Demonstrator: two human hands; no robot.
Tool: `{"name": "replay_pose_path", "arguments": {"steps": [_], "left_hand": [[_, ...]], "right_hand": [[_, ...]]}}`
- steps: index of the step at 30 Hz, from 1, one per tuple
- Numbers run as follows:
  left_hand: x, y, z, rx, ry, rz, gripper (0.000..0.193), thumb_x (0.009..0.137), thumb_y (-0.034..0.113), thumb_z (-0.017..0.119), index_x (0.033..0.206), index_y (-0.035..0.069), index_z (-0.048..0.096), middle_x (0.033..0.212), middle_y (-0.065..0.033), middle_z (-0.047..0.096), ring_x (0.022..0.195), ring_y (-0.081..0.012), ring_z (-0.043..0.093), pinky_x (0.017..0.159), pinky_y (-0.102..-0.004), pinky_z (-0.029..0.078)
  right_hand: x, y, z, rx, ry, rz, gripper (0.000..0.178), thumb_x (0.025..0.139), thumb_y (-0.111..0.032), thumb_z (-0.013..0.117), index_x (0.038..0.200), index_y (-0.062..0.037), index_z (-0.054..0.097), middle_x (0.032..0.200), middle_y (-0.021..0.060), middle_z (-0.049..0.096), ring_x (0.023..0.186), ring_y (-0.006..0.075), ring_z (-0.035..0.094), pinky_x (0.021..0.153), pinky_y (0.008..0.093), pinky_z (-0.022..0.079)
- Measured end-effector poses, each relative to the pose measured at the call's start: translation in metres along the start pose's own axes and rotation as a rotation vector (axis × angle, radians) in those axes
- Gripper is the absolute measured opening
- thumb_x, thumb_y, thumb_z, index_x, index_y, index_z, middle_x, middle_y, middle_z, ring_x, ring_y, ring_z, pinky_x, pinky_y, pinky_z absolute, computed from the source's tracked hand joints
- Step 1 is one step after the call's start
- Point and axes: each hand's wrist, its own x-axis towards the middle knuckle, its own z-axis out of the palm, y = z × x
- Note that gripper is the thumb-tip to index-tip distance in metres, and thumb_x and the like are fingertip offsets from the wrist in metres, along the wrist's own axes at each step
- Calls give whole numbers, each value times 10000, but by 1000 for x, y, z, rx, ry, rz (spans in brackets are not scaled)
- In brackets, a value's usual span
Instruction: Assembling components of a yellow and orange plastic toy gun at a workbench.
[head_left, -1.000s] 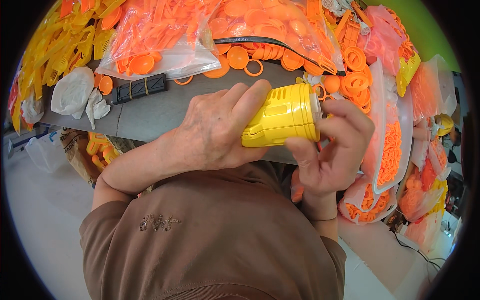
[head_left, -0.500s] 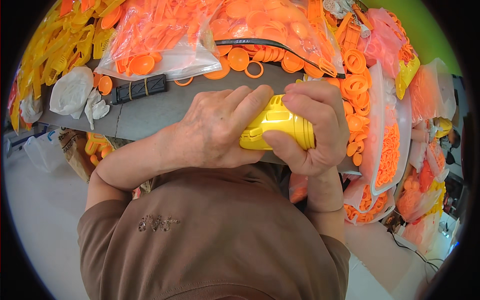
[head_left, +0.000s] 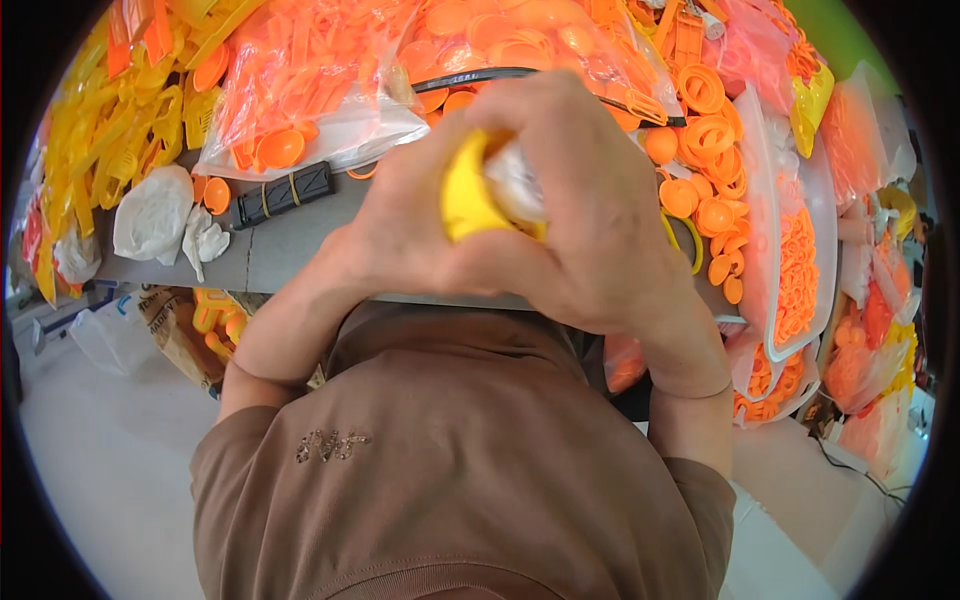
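Grey table (head_left: pixel 300 235): beneath left hand (head_left: pixel 410 210) and right hand (head_left: pixel 590 190).
Bag of orange parts (head_left: pixel 310 75): beyond left hand.
White bin (head_left: pixel 825 230): right of right hand, holding orange rings (head_left: pixel 797 270).
Right hand: wrapped around yellow casing (head_left: pixel 466 195).
Left hand: closed around same casing, blurred.
Yellow casing: between both hands, whitish piece (head_left: pixel 517 184) visible at one end.
Black banded block (head_left: pixel 280 196): on table, left of left hand.
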Motion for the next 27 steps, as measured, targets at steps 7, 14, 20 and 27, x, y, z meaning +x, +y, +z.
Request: {"name": "replay_pose_path", "arguments": {"steps": [7, 14, 20, 27], "left_hand": [[-27, -7, -49, -346, 107, -48, 889, 511, 310, 764, 1263, -17, 419, 1103, -212, 559, 925, -334, 611, 810, -420, 524], [-31, -20, -48, -603, 210, -25, 796, 553, 367, 728, 1207, 6, 452, 1016, -190, 556, 812, -306, 610, 685, -394, 549], [-23, -17, -39, -642, 230, 10, 789, 558, 411, 712, 1184, 0, 464, 974, -182, 559, 778, -298, 606, 650, -387, 545], [-32, -21, -34, -820, 84, -63, 770, 563, 203, 712, 1242, -32, 435, 1045, -218, 587, 916, -310, 618, 796, -387, 526]], "right_hand": [[-41, 32, -21, 288, 15, 121, 741, 743, -538, 673, 1185, 19, 467, 1054, 151, 516, 910, 311, 533, 796, 358, 443], [-83, 4, 24, 750, -118, 521, 824, 750, -593, 646, 1249, 11, 395, 962, 133, 535, 760, 177, 521, 641, 303, 441], [-62, 4, 35, 862, 85, 439, 743, 811, -566, 599, 1243, 8, 412, 918, 115, 537, 761, 156, 523, 630, 283, 436], [-21, -2, 15, 530, -191, 351, 147, 872, -98, 560, 934, 27, 606, 736, 116, 544, 647, 245, 549, 602, 303, 425]]}}
